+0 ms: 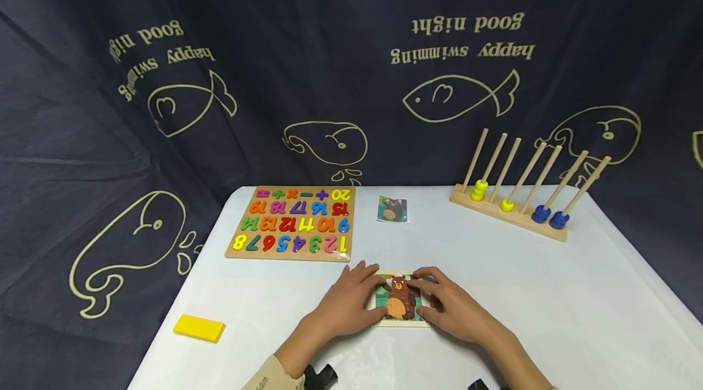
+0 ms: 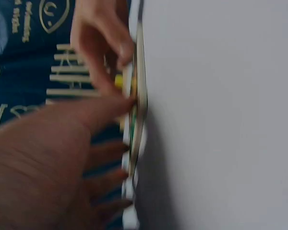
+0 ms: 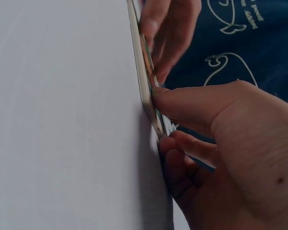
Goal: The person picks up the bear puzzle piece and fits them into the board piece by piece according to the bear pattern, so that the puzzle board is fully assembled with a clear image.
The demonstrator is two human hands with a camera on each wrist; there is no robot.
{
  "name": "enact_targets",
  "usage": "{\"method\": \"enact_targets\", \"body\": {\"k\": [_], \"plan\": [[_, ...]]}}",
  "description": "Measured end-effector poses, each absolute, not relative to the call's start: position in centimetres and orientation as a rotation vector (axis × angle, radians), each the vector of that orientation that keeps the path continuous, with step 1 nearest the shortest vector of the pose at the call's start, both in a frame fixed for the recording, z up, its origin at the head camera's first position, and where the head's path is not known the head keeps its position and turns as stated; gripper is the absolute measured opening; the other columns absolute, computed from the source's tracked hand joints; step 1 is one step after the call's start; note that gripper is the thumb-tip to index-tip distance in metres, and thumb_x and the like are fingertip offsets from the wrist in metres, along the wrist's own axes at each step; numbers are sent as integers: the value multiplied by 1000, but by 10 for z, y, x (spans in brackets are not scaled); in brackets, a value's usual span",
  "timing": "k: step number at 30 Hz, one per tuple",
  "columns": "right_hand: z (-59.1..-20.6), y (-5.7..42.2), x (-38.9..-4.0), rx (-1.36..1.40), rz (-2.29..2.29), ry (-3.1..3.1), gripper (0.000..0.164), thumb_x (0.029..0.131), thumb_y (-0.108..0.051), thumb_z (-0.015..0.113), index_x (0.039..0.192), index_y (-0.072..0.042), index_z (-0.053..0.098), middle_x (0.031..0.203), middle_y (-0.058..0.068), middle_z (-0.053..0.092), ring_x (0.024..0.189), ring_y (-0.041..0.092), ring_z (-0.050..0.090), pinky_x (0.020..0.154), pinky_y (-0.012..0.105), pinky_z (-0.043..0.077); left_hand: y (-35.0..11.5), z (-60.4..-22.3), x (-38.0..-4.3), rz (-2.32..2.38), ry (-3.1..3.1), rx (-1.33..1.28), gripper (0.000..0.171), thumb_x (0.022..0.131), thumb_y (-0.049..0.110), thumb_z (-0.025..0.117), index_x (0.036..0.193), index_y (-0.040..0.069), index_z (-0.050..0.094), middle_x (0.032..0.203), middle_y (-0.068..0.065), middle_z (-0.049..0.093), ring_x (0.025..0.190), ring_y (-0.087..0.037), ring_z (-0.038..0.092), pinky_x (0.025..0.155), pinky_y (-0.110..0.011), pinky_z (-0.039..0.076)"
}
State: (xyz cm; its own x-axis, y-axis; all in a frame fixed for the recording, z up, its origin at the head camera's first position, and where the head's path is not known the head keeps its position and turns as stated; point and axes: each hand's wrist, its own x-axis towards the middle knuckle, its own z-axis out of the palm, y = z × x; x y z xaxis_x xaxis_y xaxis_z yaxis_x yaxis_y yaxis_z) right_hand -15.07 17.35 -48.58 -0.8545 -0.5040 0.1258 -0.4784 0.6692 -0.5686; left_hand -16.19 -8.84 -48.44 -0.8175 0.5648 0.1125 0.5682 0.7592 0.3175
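Note:
On the white table lies a small wooden jigsaw puzzle (image 1: 403, 303) with a brown bear picture in a pale frame. My left hand (image 1: 349, 299) is at its left side, thumb and index fingertip on the picture. In the left wrist view the left hand (image 2: 53, 153) has its thumb laid on the board and its other fingers spread out. My right hand (image 1: 458, 307) holds the puzzle's right side. In the right wrist view, the right hand (image 3: 230, 139) has its thumb on top and other fingers curled by the edge. The hands partly cover the picture.
A bear picture card (image 1: 392, 209) lies behind the puzzle. A wooden number board (image 1: 291, 223) stands at back left, and a peg rack (image 1: 511, 213) with yellow and blue beads at back right. A yellow block (image 1: 199, 328) lies at left. Dark printed cloth (image 1: 329, 60) hangs behind.

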Motion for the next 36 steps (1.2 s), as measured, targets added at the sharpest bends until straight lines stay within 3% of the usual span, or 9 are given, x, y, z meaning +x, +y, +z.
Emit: {"method": "enact_targets", "body": {"k": [3,16,27,36], "plan": [[-487,173,-151,-828,-928,2824,46,87,-28,71,132,-20,61,139,-5,43,123,18,47,95,46,45,-103,-479,-167,-553,-2991,-1080,65,84,56,65,138,21,53,151,-2,37,140,-28,26,113,-49,20],[-489,174,-153,-778,-909,2803,45,89,-33,69,132,-21,61,142,-5,40,128,23,44,98,50,42,-110,-481,-169,-686,-3044,-1210,86,76,56,72,147,20,39,157,-4,24,144,-30,14,113,-54,12],[-489,172,-158,-793,-910,2813,45,89,-30,69,132,-20,61,148,-2,38,132,26,40,101,52,39,-115,-482,-174,-688,-3072,-1200,86,78,59,70,149,22,38,158,-2,21,145,-28,9,115,-50,9],[-481,178,-158,-770,-850,2842,46,87,-26,70,132,-17,61,148,0,41,131,25,43,102,49,39,-102,-484,-169,-501,-2988,-1175,84,81,53,63,151,19,32,158,-4,20,144,-34,11,111,-59,12]]}}
